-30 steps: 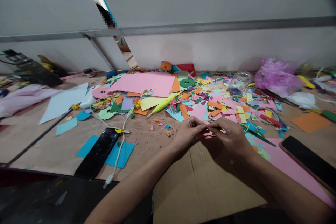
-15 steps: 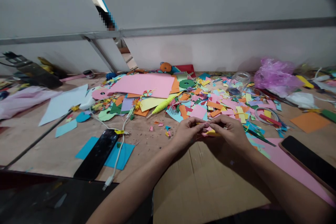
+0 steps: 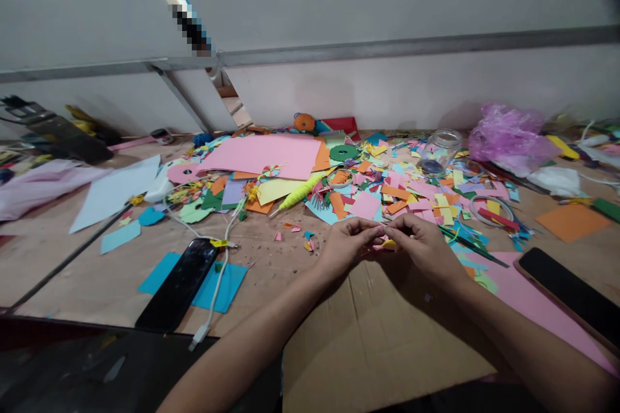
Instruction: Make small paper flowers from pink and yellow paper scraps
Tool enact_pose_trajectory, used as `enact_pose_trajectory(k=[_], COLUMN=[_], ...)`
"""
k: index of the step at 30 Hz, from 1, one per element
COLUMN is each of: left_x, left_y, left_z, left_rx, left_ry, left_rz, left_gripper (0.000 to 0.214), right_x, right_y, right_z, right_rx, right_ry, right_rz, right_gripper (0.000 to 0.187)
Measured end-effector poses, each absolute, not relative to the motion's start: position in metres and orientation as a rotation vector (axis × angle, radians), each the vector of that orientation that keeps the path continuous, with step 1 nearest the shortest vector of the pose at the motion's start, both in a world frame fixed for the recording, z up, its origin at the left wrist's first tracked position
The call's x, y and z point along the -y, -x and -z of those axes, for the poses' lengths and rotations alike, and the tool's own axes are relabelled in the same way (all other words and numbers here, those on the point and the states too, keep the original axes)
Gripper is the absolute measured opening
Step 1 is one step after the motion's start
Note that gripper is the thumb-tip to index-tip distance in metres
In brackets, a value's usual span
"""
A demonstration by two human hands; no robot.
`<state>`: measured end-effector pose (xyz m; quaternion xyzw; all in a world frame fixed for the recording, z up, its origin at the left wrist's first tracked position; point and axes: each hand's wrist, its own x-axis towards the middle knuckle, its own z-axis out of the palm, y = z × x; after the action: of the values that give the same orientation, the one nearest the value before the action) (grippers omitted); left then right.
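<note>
My left hand (image 3: pixel 343 246) and my right hand (image 3: pixel 425 246) meet at the far edge of a brown cardboard sheet (image 3: pixel 387 342). Thumb and forefinger of each hand are pinched together at the tips, on what looks like a small pink paper piece (image 3: pixel 381 230); the fingers mostly cover it. Just below the fingertips lies a yellow paper scrap (image 3: pixel 389 244). Beyond the hands spreads a heap of coloured paper scraps (image 3: pixel 421 190). A dark, slim pointed tool (image 3: pixel 479 250) lies beside my right hand, partly over pink paper (image 3: pixel 527 303).
A black phone (image 3: pixel 179 287) rests on blue paper at left, beside a white cable (image 3: pixel 220 287). Another phone (image 3: pixel 566 293) lies at right. Farther back are a clear jar (image 3: pixel 440 151), a purple plastic bag (image 3: pixel 508 135), a yellow thread bundle (image 3: pixel 303 190) and a dark bottle (image 3: pixel 62 132).
My fingertips have shifted slightly and drawn closer together, and less of the pink and yellow paper shows between them. The things on the table lie as before.
</note>
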<state>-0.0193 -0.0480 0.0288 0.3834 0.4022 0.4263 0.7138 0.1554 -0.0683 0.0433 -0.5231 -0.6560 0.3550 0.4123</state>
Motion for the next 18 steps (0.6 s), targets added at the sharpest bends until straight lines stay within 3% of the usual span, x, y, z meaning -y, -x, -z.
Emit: enact_pose_trajectory(k=[18], left_x=[0.043], left_y=[0.021], left_z=[-0.026], left_rx=[-0.893], left_ry=[-0.856], left_rz=[-0.933], left_gripper=[0.048], right_x=[0.062], right_y=[-0.16], right_z=[-0.04], right_rx=[1.716], right_ry=[1.305], right_rz=[-0.871], right_gripper=[0.024])
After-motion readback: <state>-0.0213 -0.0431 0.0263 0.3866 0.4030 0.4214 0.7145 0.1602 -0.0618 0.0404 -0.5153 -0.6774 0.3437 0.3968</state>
